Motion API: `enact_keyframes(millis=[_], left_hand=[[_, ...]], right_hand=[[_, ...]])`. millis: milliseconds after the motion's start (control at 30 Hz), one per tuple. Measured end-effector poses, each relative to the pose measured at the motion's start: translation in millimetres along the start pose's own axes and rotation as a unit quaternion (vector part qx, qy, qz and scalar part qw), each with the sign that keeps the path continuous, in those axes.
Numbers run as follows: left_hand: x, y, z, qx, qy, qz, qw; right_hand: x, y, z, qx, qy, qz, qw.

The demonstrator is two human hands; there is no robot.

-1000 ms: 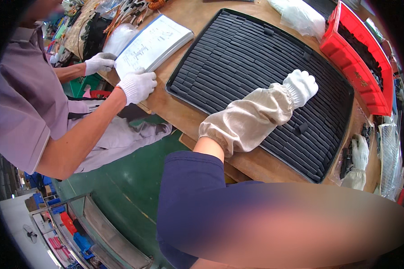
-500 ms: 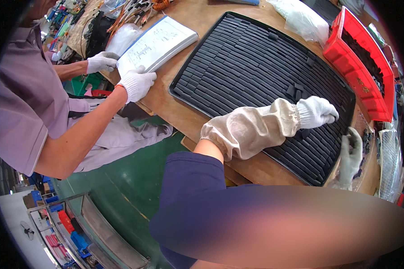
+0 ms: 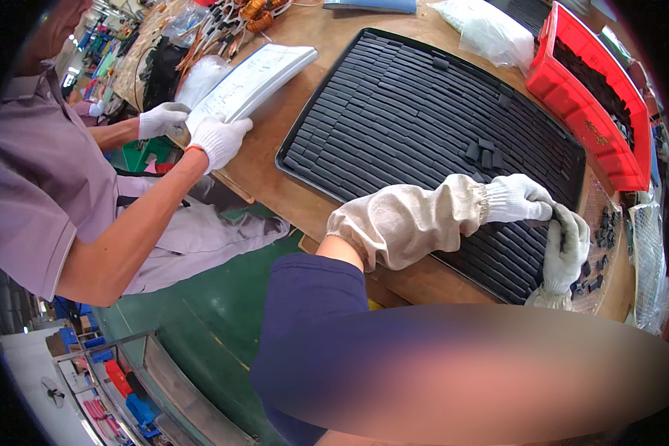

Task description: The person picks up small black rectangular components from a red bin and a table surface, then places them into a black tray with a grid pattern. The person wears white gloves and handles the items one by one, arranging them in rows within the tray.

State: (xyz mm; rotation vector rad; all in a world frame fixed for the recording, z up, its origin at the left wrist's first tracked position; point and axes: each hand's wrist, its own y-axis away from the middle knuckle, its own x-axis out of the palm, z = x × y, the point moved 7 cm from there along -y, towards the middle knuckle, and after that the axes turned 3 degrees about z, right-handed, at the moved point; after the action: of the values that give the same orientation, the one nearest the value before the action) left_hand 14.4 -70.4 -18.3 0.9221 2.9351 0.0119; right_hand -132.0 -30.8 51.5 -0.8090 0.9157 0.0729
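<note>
Head view: the left hand in a white knitted glove meets the right hand in a greyish-white knitted glove over the near right part of a black rectangular tray. Loose small black rectangular blocks lie on its rows, up-left of the left fingers, the nearer hand; long axes vary. Both hands' fingers curl inward; whether they grip a block cannot be told.

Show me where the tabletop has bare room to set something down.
Bare wood shows between the paper stack and black tray, and between the tray's far edge and the blue folder. The right end is crowded: red bin, scattered black pieces, left hand and right hand.
</note>
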Motion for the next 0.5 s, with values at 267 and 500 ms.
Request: enact_keyframes(millis=[267,500], left_hand=[[9,0,5,0.009,0.133,0.038,0.99],[6,7,-10,-0.019,0.055,0.054,0.997]], right_hand=[[-5,9,-4,-0.03,-0.006,-0.011,0.999],[-5,11,-10,-0.021,-0.037,-0.018,0.999]])
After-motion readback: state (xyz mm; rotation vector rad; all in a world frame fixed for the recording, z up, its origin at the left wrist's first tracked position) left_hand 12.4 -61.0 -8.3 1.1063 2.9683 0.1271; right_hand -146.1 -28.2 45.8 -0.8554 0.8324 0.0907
